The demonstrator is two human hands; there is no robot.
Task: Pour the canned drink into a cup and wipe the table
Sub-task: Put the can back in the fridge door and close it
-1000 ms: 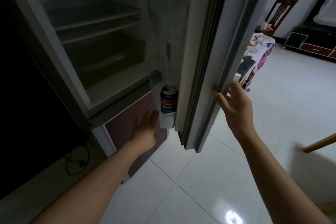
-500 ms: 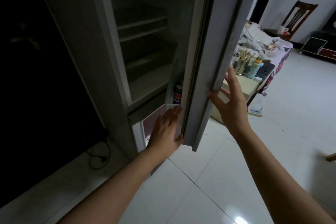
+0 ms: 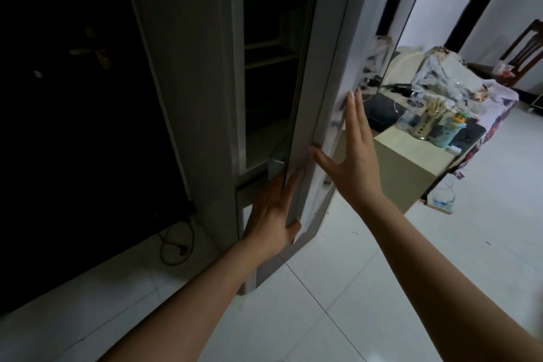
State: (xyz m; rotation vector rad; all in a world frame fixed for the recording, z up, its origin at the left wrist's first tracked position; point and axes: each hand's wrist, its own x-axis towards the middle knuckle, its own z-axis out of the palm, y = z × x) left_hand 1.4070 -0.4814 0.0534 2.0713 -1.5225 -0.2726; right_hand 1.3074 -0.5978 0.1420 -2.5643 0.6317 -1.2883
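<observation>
The grey fridge door (image 3: 329, 53) stands only a narrow gap away from the fridge body. My left hand (image 3: 270, 214) grips the door's lower edge, fingers inside the gap and thumb wrapped around the outside. My right hand (image 3: 352, 156) lies flat on the door's outer face with its fingers spread, holding nothing. Dim fridge shelves (image 3: 270, 53) show through the gap. The drink can is hidden from view, and no cup is visible.
A beige side table (image 3: 411, 161) stands right of the door with a utensil holder (image 3: 424, 126) and a small bottle (image 3: 452, 129). A cluttered covered surface (image 3: 493, 97) and a wooden chair (image 3: 526, 47) lie beyond. A black cable (image 3: 176, 244) and a power strip (image 3: 440, 203) rest on the white tiled floor.
The fridge door has swung most of the way toward shut, hiding the blue can in its door shelf. My left hand took hold of the door's lower edge; my right hand stays flat on the outer face.
</observation>
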